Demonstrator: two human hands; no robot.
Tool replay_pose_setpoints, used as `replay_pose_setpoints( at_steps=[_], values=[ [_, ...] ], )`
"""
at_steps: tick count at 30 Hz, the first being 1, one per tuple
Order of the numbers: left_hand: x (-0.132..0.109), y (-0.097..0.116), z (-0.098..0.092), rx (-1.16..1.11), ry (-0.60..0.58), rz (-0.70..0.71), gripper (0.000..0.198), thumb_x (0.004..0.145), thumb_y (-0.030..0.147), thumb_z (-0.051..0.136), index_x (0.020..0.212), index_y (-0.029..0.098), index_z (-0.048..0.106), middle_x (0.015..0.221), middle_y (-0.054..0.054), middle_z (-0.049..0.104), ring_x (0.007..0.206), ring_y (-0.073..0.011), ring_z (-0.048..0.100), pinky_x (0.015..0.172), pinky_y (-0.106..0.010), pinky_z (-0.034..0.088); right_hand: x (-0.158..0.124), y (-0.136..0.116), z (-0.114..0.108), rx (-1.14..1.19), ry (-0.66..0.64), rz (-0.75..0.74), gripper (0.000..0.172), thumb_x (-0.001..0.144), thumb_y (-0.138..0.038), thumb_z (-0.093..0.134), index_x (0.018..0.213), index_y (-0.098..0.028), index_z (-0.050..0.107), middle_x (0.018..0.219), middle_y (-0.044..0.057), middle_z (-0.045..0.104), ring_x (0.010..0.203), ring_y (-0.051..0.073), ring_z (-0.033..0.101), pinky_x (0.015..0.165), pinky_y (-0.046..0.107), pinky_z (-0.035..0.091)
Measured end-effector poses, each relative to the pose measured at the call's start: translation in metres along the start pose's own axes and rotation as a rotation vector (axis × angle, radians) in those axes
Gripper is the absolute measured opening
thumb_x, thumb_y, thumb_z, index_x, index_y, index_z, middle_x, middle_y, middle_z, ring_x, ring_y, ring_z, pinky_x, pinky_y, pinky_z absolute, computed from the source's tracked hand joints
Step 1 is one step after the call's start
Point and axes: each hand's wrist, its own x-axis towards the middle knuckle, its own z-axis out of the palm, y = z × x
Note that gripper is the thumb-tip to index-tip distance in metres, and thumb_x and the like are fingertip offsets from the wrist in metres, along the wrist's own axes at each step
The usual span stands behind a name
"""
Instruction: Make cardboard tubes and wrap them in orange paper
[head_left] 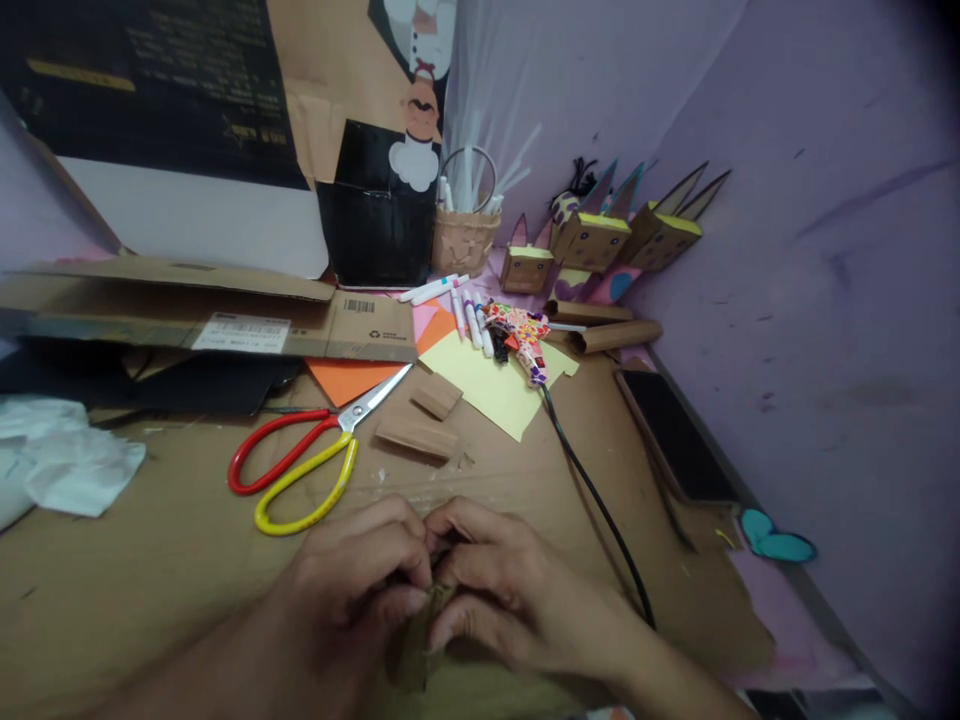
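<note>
Person's L hand & R hand: fingers of both pinch a small cardboard piece, approx. 6 o'clock. Prob. mid-job: it looks unfinished; two cardboard bits, apparently cut, lie 12 o'clock from the hands. Box, 10-11 o'clock: barcode, recycling mark, label w/ print too blurry to read.

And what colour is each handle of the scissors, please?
The scissors have one red handle and one yellow handle, best seen in the head view.
</note>
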Motion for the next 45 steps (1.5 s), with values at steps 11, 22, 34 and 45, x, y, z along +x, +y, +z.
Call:
replay_pose_setpoints(
  at_steps=[11, 22, 34, 45],
  values=[
    [0.006, -0.001, 0.006, -0.27, 0.209, -0.236, 0.014, 0.079, 0.022, 0.061, 0.092, 0.023, 0.054, 0.085, 0.0, 0.058, 0.068, -0.0127, 0.058, 0.058, -0.023, 0.047, 0.004, -0.006, 0.003, 0.166, 0.325, 0.164, 0.01, 0.07, -0.012, 0.063, 0.061, -0.015, 0.06, 0.087, 0.005, 0.056, 0.082, 0.015, 0.055, 0.067, 0.024, 0.043],
    [0.014, -0.005, 0.009, -0.425, 0.42, -0.415, 0.031, 0.067, 0.038, 0.068, 0.084, 0.015, 0.055, 0.062, 0.003, 0.054, 0.047, -0.0088, 0.051, 0.042, -0.019, 0.044, 0.013, 0.018, 0.009, 0.9, 0.837, 0.331, 0.018, 0.064, -0.031, 0.077, 0.072, -0.016, 0.072, 0.073, 0.001, 0.069, 0.072, 0.013, 0.061, 0.071, 0.022, 0.05],
    [0.014, -0.016, 0.013, -0.433, 0.439, -0.457, 0.027, 0.061, 0.038, 0.067, 0.059, 0.011, 0.06, 0.055, 0.0, 0.057, 0.04, -0.0079, 0.049, 0.037, -0.019, 0.038, 0.01, 0.02, 0.031, 0.837, 0.679, 0.264, 0.016, 0.064, -0.021, 0.074, 0.08, -0.018, 0.074, 0.072, 0.001, 0.072, 0.064, 0.012, 0.061, 0.066, 0.023, 0.047],
    [0.016, -0.023, 0.008, -0.549, 0.485, -0.503, 0.025, 0.058, 0.037, 0.065, 0.062, 0.013, 0.057, 0.044, 0.003, 0.055, 0.034, -0.0056, 0.043, 0.035, -0.017, 0.031, 0.009, 0.009, 0.027, 0.823, 0.458, 0.187, 0.034, 0.061, -0.017, 0.062, 0.093, -0.016, 0.074, 0.093, 0.007, 0.072, 0.09, 0.023, 0.063, 0.084, 0.034, 0.047]
  ],
)
